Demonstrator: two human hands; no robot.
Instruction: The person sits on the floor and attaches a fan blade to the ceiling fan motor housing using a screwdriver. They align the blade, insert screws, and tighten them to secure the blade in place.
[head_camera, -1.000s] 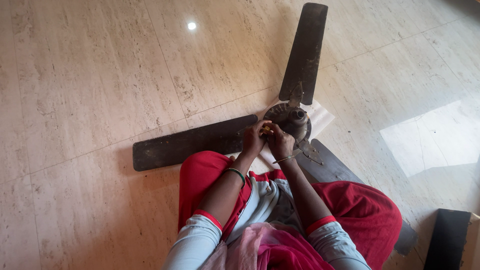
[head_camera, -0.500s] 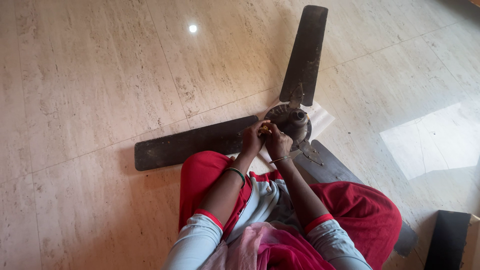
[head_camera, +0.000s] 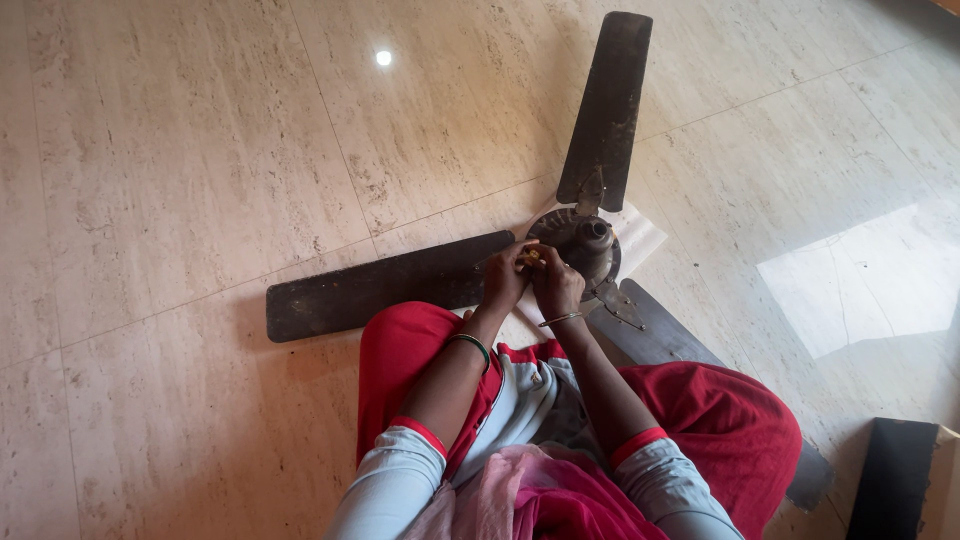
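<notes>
Fan hub just beyond right hand

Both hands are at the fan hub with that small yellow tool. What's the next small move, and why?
Probably keep turning the yellow tool at the hub: the left hand and right hand pinch it together at the hub's near edge, where the left blade joins. The fastener itself is hidden.

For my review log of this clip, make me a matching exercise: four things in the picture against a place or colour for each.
Things:
1. far blade
2. left blade
3. left hand
4. dark box

Matches:
A. lower right corner of the floor
B. at the fan hub, beside the right hand
C. points away from the person
D. lies across, before the red knee

Pairs: 1-C, 2-D, 3-B, 4-A
</notes>
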